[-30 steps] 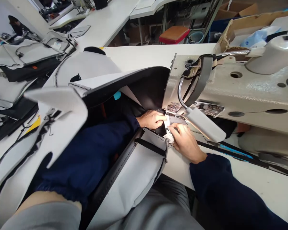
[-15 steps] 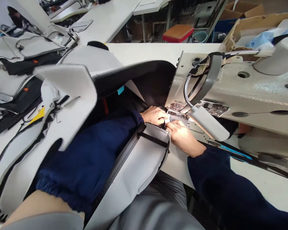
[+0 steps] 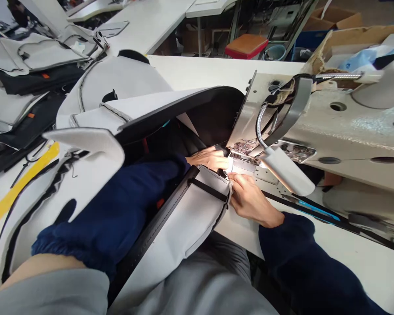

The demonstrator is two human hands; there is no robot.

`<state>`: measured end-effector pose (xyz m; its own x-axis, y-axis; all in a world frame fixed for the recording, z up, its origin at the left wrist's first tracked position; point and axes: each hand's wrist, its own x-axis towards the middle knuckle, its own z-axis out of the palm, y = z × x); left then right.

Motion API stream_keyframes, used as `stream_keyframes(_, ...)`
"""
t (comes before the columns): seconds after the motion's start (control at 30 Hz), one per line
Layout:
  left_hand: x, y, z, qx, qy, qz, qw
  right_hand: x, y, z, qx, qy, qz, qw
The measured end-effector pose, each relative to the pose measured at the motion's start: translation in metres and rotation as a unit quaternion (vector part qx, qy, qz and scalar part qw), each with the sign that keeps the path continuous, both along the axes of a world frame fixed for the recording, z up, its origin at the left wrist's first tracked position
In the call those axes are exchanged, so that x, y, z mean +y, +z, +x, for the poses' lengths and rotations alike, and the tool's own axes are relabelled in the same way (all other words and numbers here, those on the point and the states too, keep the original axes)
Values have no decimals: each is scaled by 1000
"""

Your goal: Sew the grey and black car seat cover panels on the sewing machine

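A large grey-and-black sewn cover (image 3: 184,227) drapes across my lap and the table, its narrow end close to the needle area of the sewing machine (image 3: 282,118). My left hand (image 3: 207,158) reaches inside the cover, its fingers bent together on the material just left of the presser foot. In front of the needle area, my right hand (image 3: 251,199) pinches the cover's edge between thumb and fingers. Both sets of fingertips are near each other in bright light from the machine lamp (image 3: 287,170). The exact edge being held is partly hidden by the fingers.
More grey-and-black sewn pieces (image 3: 29,74) lie piled at the left. A blue-handled tool (image 3: 318,208) rests along the machine bed. Behind the machine stands a cardboard box (image 3: 328,48); a red-and-brown stool (image 3: 246,46) is beyond the table.
My right hand has drawn slightly toward me, away from the left fingertips. The left hand has shifted slightly left. The cover's raised flap at the left has sunk lower.
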<state>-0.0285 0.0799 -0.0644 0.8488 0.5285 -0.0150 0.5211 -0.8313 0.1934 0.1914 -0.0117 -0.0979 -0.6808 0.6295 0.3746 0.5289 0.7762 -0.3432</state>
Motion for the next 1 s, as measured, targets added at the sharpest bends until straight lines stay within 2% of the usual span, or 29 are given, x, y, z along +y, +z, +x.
stream_keyframes(0.13,12,-13,3,35,-82,9,996,-1,6,-4,-49,-11,20,999)
stream_keyframes(0.27,27,-20,4,35,-100,7,994,5,6,-9,-96,-26,67,993)
stream_keyframes(0.4,42,-19,5,5,-103,-10,995,8,5,-16,-109,-62,73,989)
stream_keyframes(0.47,41,-17,2,-7,-101,-21,995,7,2,-18,-98,-73,65,990)
stream_keyframes(0.57,26,-17,-10,-49,-79,-17,996,5,-3,-16,-54,-69,36,995)
stream_keyframes(0.67,11,-21,-20,-84,-70,1,994,0,-3,-9,4,-68,-51,996)
stream_keyframes(0.77,10,-26,-22,-84,-74,0,994,-8,3,-6,35,-68,-119,990)
stream_keyframes(0.9,19,-28,-18,-58,-65,-8,996,-15,11,-14,5,-56,-74,996)
stream_keyframes(1.0,26,-25,-17,-61,-66,-29,995,-13,10,-24,-36,-41,-34,998)
